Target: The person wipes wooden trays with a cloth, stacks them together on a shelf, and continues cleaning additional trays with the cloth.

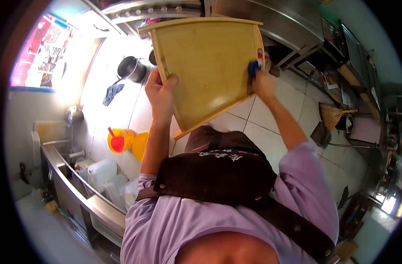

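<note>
A yellowish wooden tray (209, 66) with raised rims is held up in front of my body, its flat inner face toward me. My left hand (162, 90) is closed on the tray's left rim, thumb over the edge and the other fingers partly behind it. At the right rim, my right hand (264, 83) is closed around a small blue object (253, 68), perhaps a cloth or sponge, pressed near the lower right side of the tray. Blur and the fingers hide most of its shape. An oval slot shows in the rim just above it.
On the tiled floor to the left are a dark metal pot (131, 69), a dark cloth (112, 94) and a yellow bucket (127, 137) with a red scoop (117, 143). A steel sink counter (105, 210) stands lower left. A broom (330, 115) and dustpan (321, 134) are at right.
</note>
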Demonstrator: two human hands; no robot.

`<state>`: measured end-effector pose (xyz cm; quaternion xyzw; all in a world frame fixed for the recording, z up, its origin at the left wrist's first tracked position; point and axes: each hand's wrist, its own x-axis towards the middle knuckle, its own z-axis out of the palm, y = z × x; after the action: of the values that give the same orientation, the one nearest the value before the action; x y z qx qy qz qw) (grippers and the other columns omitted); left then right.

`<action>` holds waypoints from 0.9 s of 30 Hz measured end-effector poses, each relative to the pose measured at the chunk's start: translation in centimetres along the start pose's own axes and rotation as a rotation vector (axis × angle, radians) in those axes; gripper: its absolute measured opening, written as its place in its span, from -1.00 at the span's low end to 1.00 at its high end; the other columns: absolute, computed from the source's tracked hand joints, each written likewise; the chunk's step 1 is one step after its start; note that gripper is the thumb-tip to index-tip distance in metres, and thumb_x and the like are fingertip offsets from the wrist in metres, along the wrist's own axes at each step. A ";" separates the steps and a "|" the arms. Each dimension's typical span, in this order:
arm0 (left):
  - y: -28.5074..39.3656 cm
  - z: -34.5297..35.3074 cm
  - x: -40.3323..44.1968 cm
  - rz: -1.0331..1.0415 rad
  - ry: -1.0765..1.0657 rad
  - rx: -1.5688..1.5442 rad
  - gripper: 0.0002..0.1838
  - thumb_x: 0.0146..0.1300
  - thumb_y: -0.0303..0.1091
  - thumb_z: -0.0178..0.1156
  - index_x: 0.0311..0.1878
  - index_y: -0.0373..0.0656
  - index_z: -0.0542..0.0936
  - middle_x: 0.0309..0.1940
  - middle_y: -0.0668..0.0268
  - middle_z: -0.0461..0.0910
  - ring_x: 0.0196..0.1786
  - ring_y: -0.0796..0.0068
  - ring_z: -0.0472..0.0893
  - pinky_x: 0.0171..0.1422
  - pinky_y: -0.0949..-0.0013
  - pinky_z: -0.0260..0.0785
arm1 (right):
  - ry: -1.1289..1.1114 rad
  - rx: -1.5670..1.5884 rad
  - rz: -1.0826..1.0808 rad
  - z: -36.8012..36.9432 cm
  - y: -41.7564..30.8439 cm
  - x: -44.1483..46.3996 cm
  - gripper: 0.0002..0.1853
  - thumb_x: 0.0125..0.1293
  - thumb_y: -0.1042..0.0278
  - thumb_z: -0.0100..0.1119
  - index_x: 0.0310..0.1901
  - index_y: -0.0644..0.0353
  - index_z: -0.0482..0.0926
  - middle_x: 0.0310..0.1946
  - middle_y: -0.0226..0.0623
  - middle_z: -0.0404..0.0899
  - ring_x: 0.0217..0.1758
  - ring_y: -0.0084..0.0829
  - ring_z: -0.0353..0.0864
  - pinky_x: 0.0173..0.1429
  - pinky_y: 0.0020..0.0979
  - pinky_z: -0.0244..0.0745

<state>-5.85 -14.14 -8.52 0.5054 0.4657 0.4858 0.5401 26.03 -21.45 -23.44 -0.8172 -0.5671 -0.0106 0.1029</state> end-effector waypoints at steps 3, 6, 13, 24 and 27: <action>1.3 2.0 1.5 0.027 -0.043 -0.020 -0.85 0.08 -0.54 0.22 -0.25 -0.31 0.53 -0.39 0.38 0.57 -0.41 0.72 0.49 -0.30 0.60 0.34 | -0.094 0.141 0.116 -0.4 -1.2 -5.2 -0.83 0.05 0.39 0.20 -0.32 0.25 0.63 -0.30 -0.04 0.63 -0.23 0.00 0.65 -0.16 -0.07 0.56; 0.6 4.3 3.0 0.028 -0.140 -0.024 -0.83 0.08 -0.53 0.24 -0.24 -0.31 0.54 -0.38 0.37 0.58 -0.39 0.71 0.51 -0.29 0.59 0.35 | -0.150 0.235 0.076 -6.1 -6.6 -6.6 -0.86 0.04 0.41 0.18 -0.37 0.25 0.63 -0.40 -0.02 0.63 -0.32 0.02 0.65 -0.20 -0.07 0.55; 0.6 7.7 5.3 0.002 -0.321 -0.167 -0.84 0.28 -0.40 0.25 -0.16 -0.29 0.56 -0.37 0.44 0.57 -0.37 0.71 0.48 -0.27 0.57 0.33 | -0.036 0.834 -0.021 -11.2 -14.8 -4.7 -0.74 0.03 0.25 0.27 -0.29 0.25 0.65 -0.42 -0.03 0.63 -0.34 -0.03 0.65 -0.16 -0.13 0.53; -0.2 11.8 2.1 -0.016 -0.634 0.040 -0.75 0.19 -0.35 0.28 -0.14 -0.30 0.56 -0.34 0.34 0.62 -0.31 0.64 0.53 -0.18 0.49 0.39 | 0.821 0.571 -0.107 -19.7 -9.0 3.2 -0.71 0.12 0.41 0.27 -0.09 0.23 0.61 -0.41 -0.20 0.61 -0.36 -0.27 0.63 -0.31 -0.35 0.46; 0.3 12.7 1.3 0.094 -0.670 0.203 -0.69 0.11 -0.36 0.30 -0.08 -0.25 0.56 -0.31 0.23 0.65 -0.28 0.52 0.60 -0.13 0.41 0.43 | 0.853 0.411 -0.089 -19.9 -8.8 1.9 -0.53 -0.03 0.46 0.28 0.02 0.14 0.59 -0.24 -0.19 0.61 -0.22 -0.09 0.61 -0.22 -0.26 0.50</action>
<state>6.85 -14.05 -7.51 0.7087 0.2847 0.2684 0.5871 20.48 -20.27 -2.32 -0.6775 -0.4991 -0.2374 0.4854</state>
